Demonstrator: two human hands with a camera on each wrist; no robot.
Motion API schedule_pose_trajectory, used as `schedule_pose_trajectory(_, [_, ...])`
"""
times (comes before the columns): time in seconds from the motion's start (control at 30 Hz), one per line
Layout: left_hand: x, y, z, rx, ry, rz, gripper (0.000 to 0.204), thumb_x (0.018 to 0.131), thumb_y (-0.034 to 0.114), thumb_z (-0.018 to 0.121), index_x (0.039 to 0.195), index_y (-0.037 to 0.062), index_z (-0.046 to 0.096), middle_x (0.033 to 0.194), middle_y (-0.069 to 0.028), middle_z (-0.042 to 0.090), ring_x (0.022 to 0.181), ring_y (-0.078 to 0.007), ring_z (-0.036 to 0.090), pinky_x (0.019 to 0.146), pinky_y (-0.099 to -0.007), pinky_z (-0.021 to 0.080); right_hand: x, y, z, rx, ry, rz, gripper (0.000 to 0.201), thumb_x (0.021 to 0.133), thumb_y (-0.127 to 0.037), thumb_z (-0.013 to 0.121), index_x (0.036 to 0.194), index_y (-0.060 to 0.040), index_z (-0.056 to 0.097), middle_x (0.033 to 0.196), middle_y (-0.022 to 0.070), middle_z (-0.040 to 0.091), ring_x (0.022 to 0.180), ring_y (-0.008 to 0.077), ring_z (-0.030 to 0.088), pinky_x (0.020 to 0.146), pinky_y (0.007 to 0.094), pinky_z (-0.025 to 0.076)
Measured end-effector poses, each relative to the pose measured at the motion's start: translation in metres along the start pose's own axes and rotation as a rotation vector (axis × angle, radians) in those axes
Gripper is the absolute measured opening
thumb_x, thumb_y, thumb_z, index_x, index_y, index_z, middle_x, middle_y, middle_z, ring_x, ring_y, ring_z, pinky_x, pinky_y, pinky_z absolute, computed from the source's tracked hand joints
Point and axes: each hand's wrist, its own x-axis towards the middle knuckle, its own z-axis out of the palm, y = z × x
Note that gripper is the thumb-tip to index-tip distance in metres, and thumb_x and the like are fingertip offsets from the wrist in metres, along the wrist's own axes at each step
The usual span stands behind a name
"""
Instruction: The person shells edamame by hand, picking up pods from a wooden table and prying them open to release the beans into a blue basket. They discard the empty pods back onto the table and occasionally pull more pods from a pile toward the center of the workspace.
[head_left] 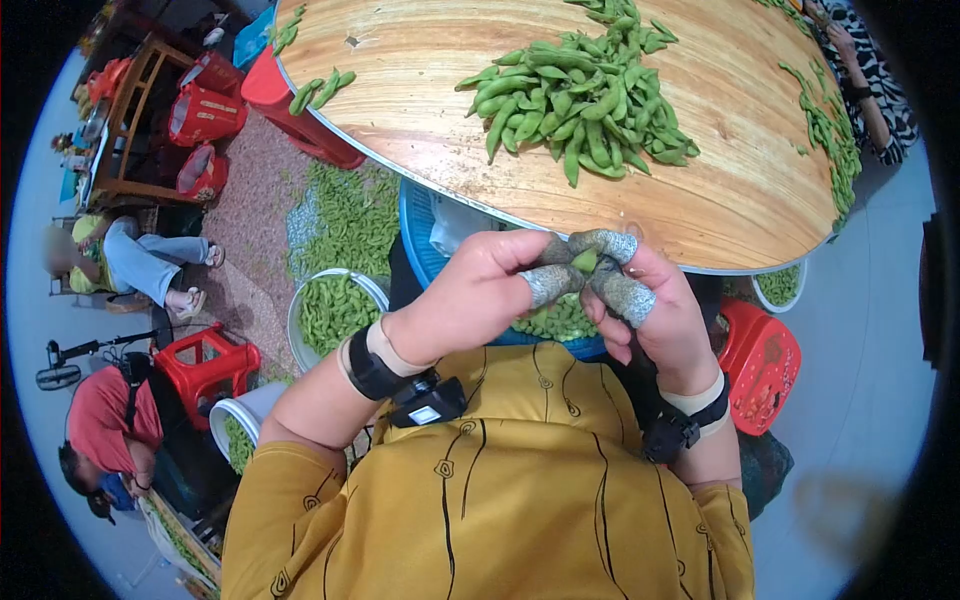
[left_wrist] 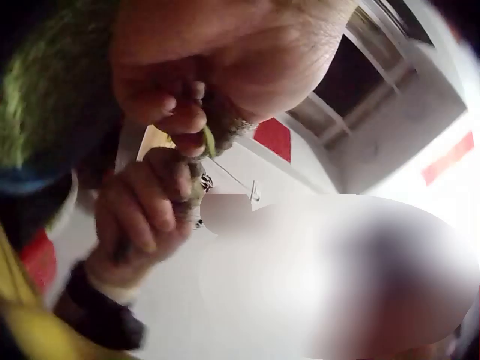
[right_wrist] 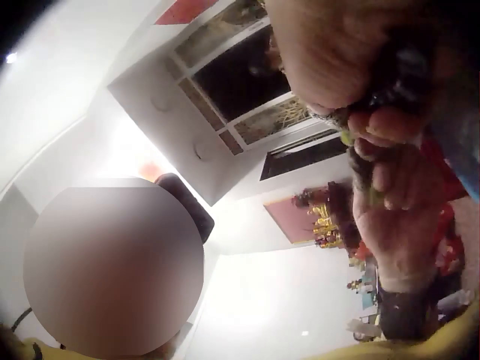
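My left hand and right hand meet just off the near edge of the round wooden table. Worn grey-silver tape wraps the thumbs and forefingers of both. Between those wrapped tips a green soybean pod is pinched from either side. In the left wrist view the pod shows as a thin green sliver between the two hands. A heap of soybean pods lies on the tabletop beyond the hands. Below them, a blue basin holds green beans, partly hidden by hands and forearms.
A white bucket of green pods stands left of my lap, with more pods spread on the floor. Red stools stand at right and left. Another person's arm reaches the table's far right; two people sit at left.
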Motion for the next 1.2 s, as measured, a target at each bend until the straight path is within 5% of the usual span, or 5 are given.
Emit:
schedule_pose_trajectory(0.27, [-0.003,-0.018,-0.002,-1.256,-0.311,-0.436,0.019,0.096,0.016,0.046,0.107,0.0014,0.053,0.063,-0.0033,0.047,0.051,-0.0101,0.038,0.049,-0.0244,0.030,0.006,0.012,0.001,-1.002,0.152,-0.802,0.031,0.080,-0.001,0.063,0.111,-0.0039,0.063,0.080,0.0032,0.064,0.069,0.0102,0.060,0.065,0.0251,0.049])
schedule_pose_trajectory(0.6, [-0.005,-0.018,-0.011,-0.862,-0.232,-0.596,0.018,0.091,0.018,0.055,0.096,0.0008,0.059,0.066,-0.0042,0.054,0.054,-0.0111,0.046,0.049,-0.0226,0.033,0.009,0.005,-0.001,-0.828,0.075,-0.432,0.021,0.074,-0.007,0.068,0.094,-0.0039,0.064,0.077,0.0072,0.064,0.066,0.0156,0.061,0.061,0.0281,0.048])
schedule_pose_trajectory(0.8, [-0.031,0.000,-0.040,0.451,-0.203,-0.187,0.015,0.084,0.015,0.060,0.081,0.0007,0.060,0.065,-0.0125,0.060,0.061,-0.0290,0.059,0.057,-0.0383,0.046,0.011,0.015,0.010,-1.488,0.042,-0.500,0.026,0.066,-0.005,0.066,0.091,-0.0034,0.062,0.080,0.0140,0.062,0.074,0.0320,0.062,0.063,0.0385,0.050])
schedule_pose_trajectory(0.97, [-0.077,-0.018,-0.083,1.353,-0.045,-0.522,0.022,0.077,0.009,0.061,0.098,0.0008,0.059,0.085,-0.0191,0.061,0.079,-0.0385,0.062,0.068,-0.0452,0.050,0.027,-0.014,0.012,-1.338,0.262,-0.713,0.025,0.073,-0.005,0.063,0.098,-0.0052,0.060,0.086,0.0141,0.059,0.073,0.0334,0.059,0.065,0.0402,0.049])
schedule_pose_trajectory(1.2, [-0.054,0.009,-0.066,0.973,0.107,-0.135,0.027,0.078,0.006,0.063,0.103,-0.0009,0.060,0.090,-0.0192,0.060,0.083,-0.0371,0.060,0.072,-0.0405,0.050,0.077,-0.056,0.003,-1.631,0.582,-0.890,0.021,0.075,-0.008,0.065,0.096,-0.0060,0.061,0.085,0.0121,0.059,0.072,0.0314,0.059,0.062,0.0380,0.049])
